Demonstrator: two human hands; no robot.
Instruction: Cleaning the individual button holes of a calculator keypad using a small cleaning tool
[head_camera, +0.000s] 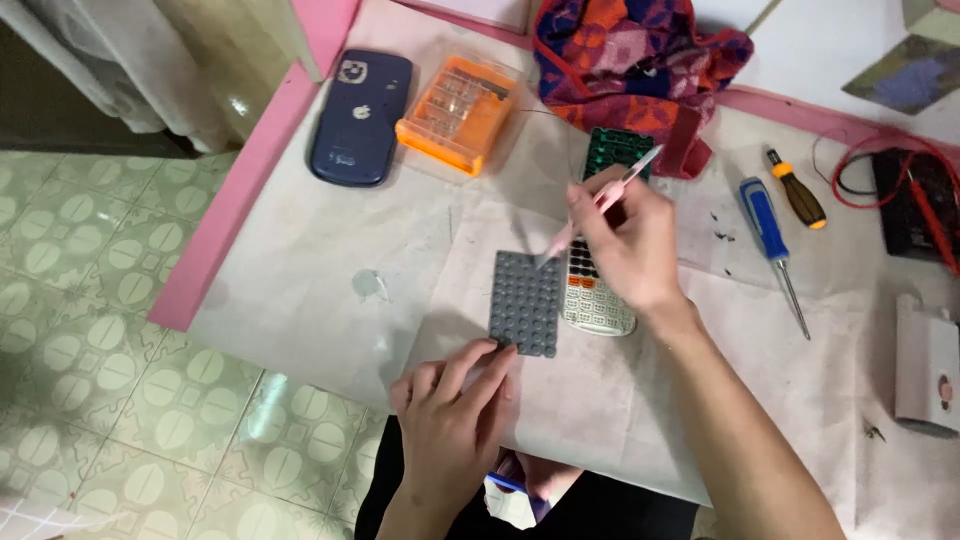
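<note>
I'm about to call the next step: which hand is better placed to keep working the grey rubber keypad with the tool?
Right. The right hand already grips the pink tweezers, tip down on the grey rubber keypad. The left hand only pins the keypad's near edge with its fingertips and holds no tool.

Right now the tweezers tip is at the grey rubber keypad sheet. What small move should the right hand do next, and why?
Probably lower the pink tweezers a little, onto the top edge of the grey rubber keypad sheet. The right hand holds their tip just at that edge, and the left hand fingertips already press the sheet's bottom edge, so it should not slide. The calculator lies close beside it.
</note>
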